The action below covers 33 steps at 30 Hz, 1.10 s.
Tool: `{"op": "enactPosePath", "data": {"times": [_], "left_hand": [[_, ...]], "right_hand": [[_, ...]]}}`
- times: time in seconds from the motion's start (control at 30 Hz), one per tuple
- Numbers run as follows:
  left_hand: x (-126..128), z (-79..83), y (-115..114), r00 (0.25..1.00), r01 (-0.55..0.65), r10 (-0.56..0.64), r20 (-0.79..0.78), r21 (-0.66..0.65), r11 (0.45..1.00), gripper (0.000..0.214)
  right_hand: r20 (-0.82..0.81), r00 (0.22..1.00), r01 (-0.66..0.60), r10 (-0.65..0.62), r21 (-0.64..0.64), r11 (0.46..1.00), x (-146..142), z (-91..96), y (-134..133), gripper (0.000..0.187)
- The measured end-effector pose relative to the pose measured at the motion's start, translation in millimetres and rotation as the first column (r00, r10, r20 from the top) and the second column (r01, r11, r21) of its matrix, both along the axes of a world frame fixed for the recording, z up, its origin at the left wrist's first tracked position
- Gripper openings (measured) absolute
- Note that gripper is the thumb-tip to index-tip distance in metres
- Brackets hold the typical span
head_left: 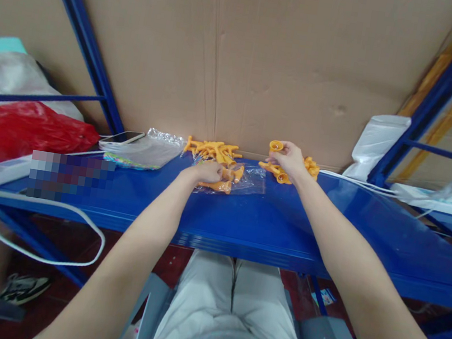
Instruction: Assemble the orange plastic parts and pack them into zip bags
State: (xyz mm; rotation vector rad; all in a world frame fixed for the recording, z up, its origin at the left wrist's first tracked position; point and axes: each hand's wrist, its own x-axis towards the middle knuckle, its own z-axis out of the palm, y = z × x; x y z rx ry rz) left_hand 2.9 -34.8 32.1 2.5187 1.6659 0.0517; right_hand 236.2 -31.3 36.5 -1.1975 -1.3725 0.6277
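Observation:
My right hand [290,159] is raised at the back of the blue table, its fingers closed round an orange plastic piece [276,145] with a round, cup-like end. Just behind that hand lies a small group of similar orange pieces [311,168]. To the left, my left hand [208,172] is closed on a clear plastic bag [252,184]; its fingertips are partly hidden. Orange pieces [223,187] lie in or on this bag beside the fingers. Beyond it is a heap of orange pieces [214,149] with small metal chains.
A stack of clear bags [144,149] and a phone-like slab [124,140] lie left on the blue table [276,228]. Cardboard [267,62] stands behind. Further left are a red bag [32,126] and white cable [79,266]; a white pouch [376,146] leans right. Another person's leg shows lower left.

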Motion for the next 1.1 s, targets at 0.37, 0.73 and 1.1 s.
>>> {"op": "enactPosePath", "data": {"times": [0.37,0.73,1.1], "left_hand": [[-2.9,-8.0,10.1,0.999,-0.034,0.035,0.011,-0.004,0.999,0.018],[-3.9,-5.4,8.4,0.999,-0.013,0.014,0.042,-0.018,1.000,0.016],[-4.3,-5.2,8.0,1.000,0.020,-0.020,-0.007,-0.011,1.000,0.020]], "right_hand": [[0.247,0.956,0.087,-0.156,0.267,0.960,9.0,28.1,-11.8,0.035],[0.188,0.981,0.055,-0.056,0.011,0.998,38.2,-5.4,-33.6,0.032],[0.226,0.967,-0.078,0.117,-0.175,0.981,44.2,-21.7,-28.2,0.026]]}}
